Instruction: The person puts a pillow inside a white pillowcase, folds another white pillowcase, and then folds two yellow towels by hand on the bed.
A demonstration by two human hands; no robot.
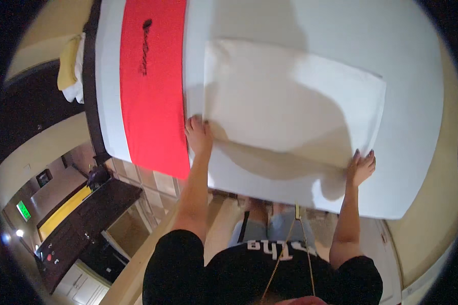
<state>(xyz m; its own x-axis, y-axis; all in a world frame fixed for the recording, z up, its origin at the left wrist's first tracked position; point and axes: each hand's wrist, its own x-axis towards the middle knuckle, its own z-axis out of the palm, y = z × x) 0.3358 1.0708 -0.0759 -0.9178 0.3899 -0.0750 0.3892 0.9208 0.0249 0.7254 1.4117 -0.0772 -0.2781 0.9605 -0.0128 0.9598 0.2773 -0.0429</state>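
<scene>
A cream rectangular cloth (290, 107), which looks like a pillowcase, is spread out on a bed with a white sheet (412, 132). At its near left corner, my left hand (199, 137) has its fingers closed on the edge, close beside a red bed runner (152, 112). The near right corner is gripped by my right hand (361, 169), fingertips on the fabric. Between the two hands the near edge sags a little toward me. My own shadow falls over the middle of the cloth.
The bed's near edge runs just in front of my legs. At the left, a dark headboard-like edge (92, 101) borders the bed, with yellow and white fabric (70, 71) beyond it. A dark wooden cabinet (86, 218) stands lower left. A wall (442, 203) is at the right.
</scene>
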